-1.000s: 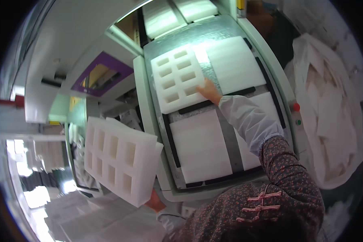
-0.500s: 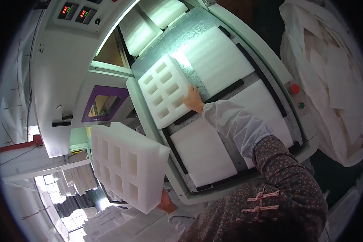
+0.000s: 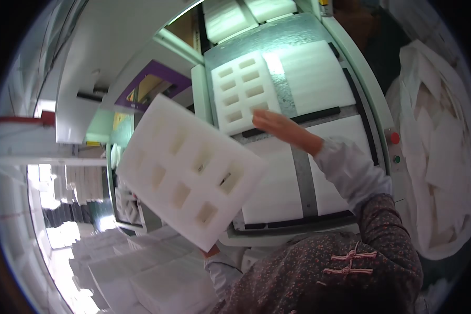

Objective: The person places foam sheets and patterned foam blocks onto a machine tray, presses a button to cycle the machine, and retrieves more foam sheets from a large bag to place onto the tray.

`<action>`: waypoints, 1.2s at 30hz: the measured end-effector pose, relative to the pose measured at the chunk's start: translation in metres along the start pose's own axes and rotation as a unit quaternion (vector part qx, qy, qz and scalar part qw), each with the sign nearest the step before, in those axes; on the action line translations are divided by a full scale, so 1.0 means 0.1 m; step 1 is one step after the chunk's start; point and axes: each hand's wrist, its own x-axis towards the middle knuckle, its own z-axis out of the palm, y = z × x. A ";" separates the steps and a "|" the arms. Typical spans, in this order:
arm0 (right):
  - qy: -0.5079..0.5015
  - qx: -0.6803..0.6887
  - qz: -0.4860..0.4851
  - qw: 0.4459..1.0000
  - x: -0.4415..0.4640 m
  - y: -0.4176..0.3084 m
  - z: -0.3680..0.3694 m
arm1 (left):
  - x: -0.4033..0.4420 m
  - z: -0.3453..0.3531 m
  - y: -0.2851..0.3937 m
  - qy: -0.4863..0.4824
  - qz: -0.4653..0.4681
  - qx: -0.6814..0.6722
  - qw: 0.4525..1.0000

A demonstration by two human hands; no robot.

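My left hand [image 3: 211, 252] grips a thick white foam block [image 3: 188, 175] at its lower corner. Most of those fingers are hidden behind it. Rows of rectangular cut-outs run through the block, which is tilted and slightly blurred. My right hand [image 3: 287, 130], open with fingers stretched out, hovers over the near right corner of a second foam block [image 3: 237, 78] with cut-outs. That one lies flat on the machine's metal bed [image 3: 285, 97]. Plain white foam sheets [image 3: 319, 73] lie beside and in front of it, between black strips [image 3: 314, 115].
A raised frame edge [image 3: 362, 68] with a red button [image 3: 393, 137] and a green button [image 3: 397, 159] borders the bed on the right. Beyond it stands a big white bag [image 3: 434, 157] of foam scraps. White foam stacks [image 3: 136, 267] fill the lower left.
My right hand has come off the corner of the foam block on the bed. My left hand has brought the held block up and rightward, turning it. The camera view has shifted.
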 end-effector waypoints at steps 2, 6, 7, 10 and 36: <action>-0.188 0.075 0.005 0.979 -0.42 -0.39 0.09 | -0.22 -0.21 -0.08 0.017 -0.049 -0.017 0.998; -0.215 0.048 0.078 0.972 -1.02 -0.36 0.36 | -0.49 0.68 -0.02 0.050 -0.027 0.127 0.990; -0.226 0.040 0.080 0.970 -1.11 -0.33 0.38 | -0.55 0.55 -0.08 0.060 -0.025 0.118 0.991; -0.211 0.041 0.111 0.970 -1.30 -0.25 0.48 | -0.65 -0.24 -0.40 0.044 -0.034 0.132 0.990; 0.243 -0.139 0.143 0.949 -0.50 0.88 -2.67 | -0.62 -0.59 1.14 0.029 -0.111 0.672 0.732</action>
